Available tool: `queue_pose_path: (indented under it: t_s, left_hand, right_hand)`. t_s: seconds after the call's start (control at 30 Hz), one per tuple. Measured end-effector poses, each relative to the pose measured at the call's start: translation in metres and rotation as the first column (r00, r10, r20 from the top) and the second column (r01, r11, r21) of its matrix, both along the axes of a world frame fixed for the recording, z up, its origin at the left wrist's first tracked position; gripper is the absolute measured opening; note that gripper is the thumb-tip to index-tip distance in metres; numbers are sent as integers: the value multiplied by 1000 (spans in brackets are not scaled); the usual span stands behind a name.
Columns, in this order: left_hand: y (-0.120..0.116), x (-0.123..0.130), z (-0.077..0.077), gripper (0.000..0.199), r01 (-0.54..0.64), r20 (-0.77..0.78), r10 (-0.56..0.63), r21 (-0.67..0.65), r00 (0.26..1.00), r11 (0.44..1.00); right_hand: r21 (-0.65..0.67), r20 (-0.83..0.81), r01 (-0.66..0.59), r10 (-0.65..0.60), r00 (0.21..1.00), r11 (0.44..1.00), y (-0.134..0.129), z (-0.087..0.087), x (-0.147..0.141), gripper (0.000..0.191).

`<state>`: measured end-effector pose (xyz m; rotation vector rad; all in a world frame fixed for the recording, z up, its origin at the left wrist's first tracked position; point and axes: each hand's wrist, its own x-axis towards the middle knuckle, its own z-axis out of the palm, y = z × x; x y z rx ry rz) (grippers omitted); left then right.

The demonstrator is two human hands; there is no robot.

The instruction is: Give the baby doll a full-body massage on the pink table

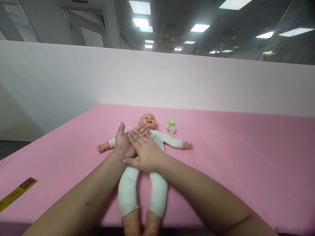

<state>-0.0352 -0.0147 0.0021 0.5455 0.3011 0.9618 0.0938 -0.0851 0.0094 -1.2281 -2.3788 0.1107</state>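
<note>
A baby doll (157,190) with a white cloth body lies on its back, arms spread and legs toward me. Above its chest, my left hand (124,144) is palm up with fingers stretched out. My right hand (149,152) lies flat across the left palm, fingers extended, its thumb near the left wrist. No object shows between the two palms. Together the hands cover most of the doll's torso; whether they touch it I cannot tell. Beside the doll's head, on the right, stands a small clear bottle (171,127) with a green cap.
The doll and bottle rest on a pink padded surface (233,157). A yellow strip with dark print (17,193) is stuck at the front left. Behind runs a low white wall (157,78), with glass panels and a door (86,29) beyond.
</note>
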Motion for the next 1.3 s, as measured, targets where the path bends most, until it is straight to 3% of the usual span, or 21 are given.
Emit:
queue_pose_path:
  t_s: [0.17, 0.37, 0.57, 0.83, 1.0, 1.17, 1.3]
  left_hand:
    - [7, -10, -1, 102, -54, 22, 53, 15, 998, 998]
    - [18, -25, 2, 98, -195, 37, 193, 46, 980, 980]
    - [8, -15, 6, 98, -173, 5, 173, 74, 985, 982]
    - [-11, 4, 9, 101, 1, -14, -1, 35, 1000, 999]
    - [-1, -6, 11, 97, -59, -4, 59, 5, 998, 998]
    - [16, -24, 6, 97, -168, 41, 166, 52, 985, 984]
    - [19, -25, 2, 93, -178, 36, 176, 58, 984, 982]
  right_hand:
    - [-9, 39, 112, -111, 993, 994, 2, -4, 1, 109]
    - [-55, 28, -31, 32, 999, 998, -10, 1, -7, 115]
    - [-77, -49, -171, 168, 985, 982, -19, 9, -8, 121]
    - [22, -3, -4, 5, 1000, 1000, -6, 2, 1, 101]
    - [2, 23, 50, -50, 999, 999, 6, -2, 8, 94]
    - [-39, -33, -74, 73, 997, 996, 3, 0, 7, 98]
    - [-73, -123, -218, 208, 970, 973, -3, 2, 2, 107]
